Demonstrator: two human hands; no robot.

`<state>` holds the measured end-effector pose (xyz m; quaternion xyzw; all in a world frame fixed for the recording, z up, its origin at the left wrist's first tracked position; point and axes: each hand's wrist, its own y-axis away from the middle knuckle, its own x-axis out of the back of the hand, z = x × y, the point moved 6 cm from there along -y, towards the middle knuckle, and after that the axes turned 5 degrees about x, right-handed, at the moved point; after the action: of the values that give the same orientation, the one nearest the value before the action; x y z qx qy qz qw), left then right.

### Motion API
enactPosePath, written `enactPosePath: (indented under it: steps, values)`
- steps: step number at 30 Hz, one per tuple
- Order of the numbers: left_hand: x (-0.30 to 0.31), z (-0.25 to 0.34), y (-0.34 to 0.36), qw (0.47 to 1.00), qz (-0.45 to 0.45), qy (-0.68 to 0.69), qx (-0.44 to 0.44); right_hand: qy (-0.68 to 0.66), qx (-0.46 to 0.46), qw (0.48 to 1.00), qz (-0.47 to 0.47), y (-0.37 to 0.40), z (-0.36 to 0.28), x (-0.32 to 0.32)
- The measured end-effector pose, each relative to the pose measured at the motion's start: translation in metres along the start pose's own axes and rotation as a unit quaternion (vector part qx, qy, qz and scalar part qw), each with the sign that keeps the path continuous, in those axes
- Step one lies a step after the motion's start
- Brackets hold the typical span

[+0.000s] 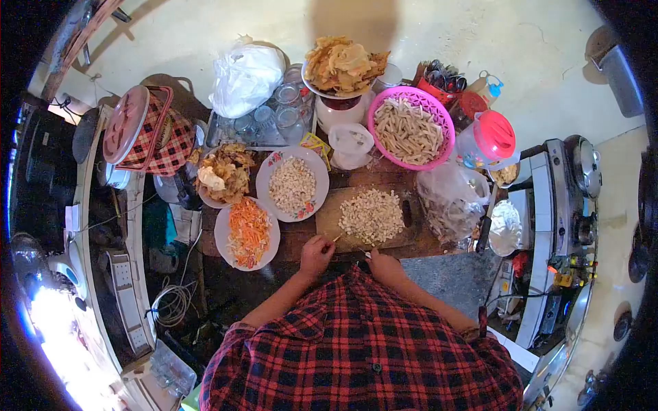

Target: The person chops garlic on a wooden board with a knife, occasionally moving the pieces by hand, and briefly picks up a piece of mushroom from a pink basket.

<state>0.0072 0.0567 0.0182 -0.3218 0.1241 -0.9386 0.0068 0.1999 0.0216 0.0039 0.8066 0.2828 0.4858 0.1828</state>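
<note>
Small pale diced pieces [372,215] are heaped on a wooden cutting board [329,214]. At the board's front left edge, my left hand [318,254] is closed, with a thin pale piece at its fingertips. My right hand [385,266] is closed just below the board's front edge; a small object shows at its fingertips, too small to name. Left of the board, a floral plate [319,168] holds more diced pieces. In front of that plate, another plate [223,240] bears shredded orange and white vegetables. A pink basket [449,129] of pale strips is behind the board.
Fried food [343,65] is piled high at the back. A clear plastic bag [452,198] lies right of the board, beside a dark-handled utensil [484,233]. Glasses on a tray [267,140], a white bag [247,79] and a red-lidded container [493,135] stand farther back.
</note>
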Motion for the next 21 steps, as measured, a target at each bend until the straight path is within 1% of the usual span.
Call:
enactPosePath:
  steps: [2, 3, 5, 8, 11, 14, 15, 18, 20, 21]
  values:
    - [-0.003, -0.001, 0.001, 1.0, -0.014, -0.014, 0.024, -0.005, 0.042, 0.999, 0.033, -0.002, -0.001, -0.003]
    - [0.002, -0.004, -0.003, 1.0, -0.012, -0.02, 0.02, -0.008, 0.047, 0.998, 0.036, -0.01, -0.005, -0.007]
    - [0.003, 0.001, -0.004, 0.999, -0.001, 0.023, 0.026, -0.036, 0.038, 0.998, 0.037, -0.014, -0.001, -0.01]
    - [0.003, 0.0, -0.003, 0.999, -0.012, -0.001, 0.03, -0.055, 0.034, 0.996, 0.055, -0.005, -0.01, 0.004]
    - [-0.002, -0.004, 0.001, 0.999, -0.019, -0.009, 0.031, -0.058, 0.03, 0.997, 0.037, 0.003, -0.012, 0.007]
    - [-0.002, -0.004, 0.002, 0.999, -0.008, 0.015, 0.033, -0.031, 0.05, 0.998, 0.038, -0.004, 0.001, -0.011]
    - [-0.003, -0.005, 0.002, 0.999, -0.007, 0.015, 0.033, -0.031, 0.05, 0.998, 0.038, -0.003, -0.003, -0.008]
    - [-0.002, -0.005, 0.003, 1.0, 0.007, 0.015, 0.024, -0.016, 0.025, 0.999, 0.031, -0.005, -0.005, -0.009]
    - [-0.003, -0.005, 0.003, 0.999, -0.017, 0.015, 0.036, -0.005, 0.062, 0.997, 0.047, -0.013, -0.003, -0.015]
    - [-0.004, -0.005, 0.003, 0.999, -0.017, 0.015, 0.035, -0.004, 0.062, 0.997, 0.048, -0.013, -0.005, -0.014]
